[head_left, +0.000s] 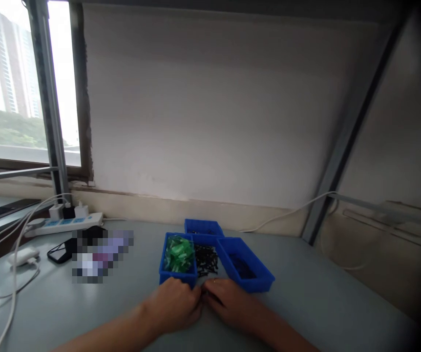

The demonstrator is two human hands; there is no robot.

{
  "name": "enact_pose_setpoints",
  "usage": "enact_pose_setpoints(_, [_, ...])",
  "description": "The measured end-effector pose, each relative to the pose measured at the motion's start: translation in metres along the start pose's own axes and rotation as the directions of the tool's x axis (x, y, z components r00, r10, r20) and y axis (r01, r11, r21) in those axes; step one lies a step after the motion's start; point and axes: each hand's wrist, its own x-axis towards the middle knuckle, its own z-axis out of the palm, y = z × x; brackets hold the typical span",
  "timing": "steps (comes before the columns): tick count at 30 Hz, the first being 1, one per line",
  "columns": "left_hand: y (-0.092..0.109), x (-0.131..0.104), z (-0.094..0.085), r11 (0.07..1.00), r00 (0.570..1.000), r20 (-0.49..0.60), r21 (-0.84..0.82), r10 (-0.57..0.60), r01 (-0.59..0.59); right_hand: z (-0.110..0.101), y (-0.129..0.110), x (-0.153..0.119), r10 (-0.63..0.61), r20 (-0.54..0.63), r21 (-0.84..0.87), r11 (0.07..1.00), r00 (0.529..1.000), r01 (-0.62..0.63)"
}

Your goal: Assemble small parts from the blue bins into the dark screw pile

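Note:
My left hand (pixel 176 304) is closed, its fingertips meeting those of my right hand (pixel 227 300) just in front of the bins. The right hand's fingers are pinched together too. Whatever lies between the fingertips is too small and dark to make out. Behind the left hand stands a blue bin (pixel 162 264) filled with green translucent pieces (pixel 178 253). A second blue bin (pixel 263 281), with dark pieces (pixel 242 266) in it, sits tilted in line beyond the right hand. Between these bins lies a pile of small black parts (pixel 206 260) on the table.
A third blue bin (pixel 203 226) stands at the back. On the left are a power strip (pixel 71 224) with chargers, white cables (pixel 14 274), a black-framed item (pixel 62 250) and a blurred purple item (pixel 110 252). A metal post (pixel 353 132) rises at right by the wall.

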Motion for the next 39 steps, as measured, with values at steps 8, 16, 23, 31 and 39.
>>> enact_pose_setpoints(8, [-0.001,0.002,0.005,0.998,1.000,-0.001,-0.062,-0.025,0.025,-0.001,0.000,0.001,-0.014,0.006,0.015,1.000,1.000,0.014])
enact_pose_setpoints(16, [-0.009,0.000,0.008,0.994,0.999,-0.040,-0.114,-0.009,0.004,-0.004,-0.001,-0.001,0.003,0.000,0.037,0.999,1.000,-0.003])
enact_pose_setpoints(23, [-0.001,0.000,0.004,0.999,0.999,0.031,-0.054,0.008,-0.006,-0.004,-0.001,-0.001,0.044,0.001,0.017,0.999,0.999,-0.044])
enact_pose_setpoints(31, [0.004,0.002,0.017,1.000,0.999,0.033,0.008,0.029,-0.030,-0.002,0.003,-0.003,0.034,0.008,0.015,0.999,0.999,-0.034])
enact_pose_setpoints(39, [0.001,0.000,0.011,0.999,0.999,0.026,-0.025,0.036,-0.035,-0.005,0.003,-0.007,0.007,0.039,-0.003,1.000,0.999,-0.007])
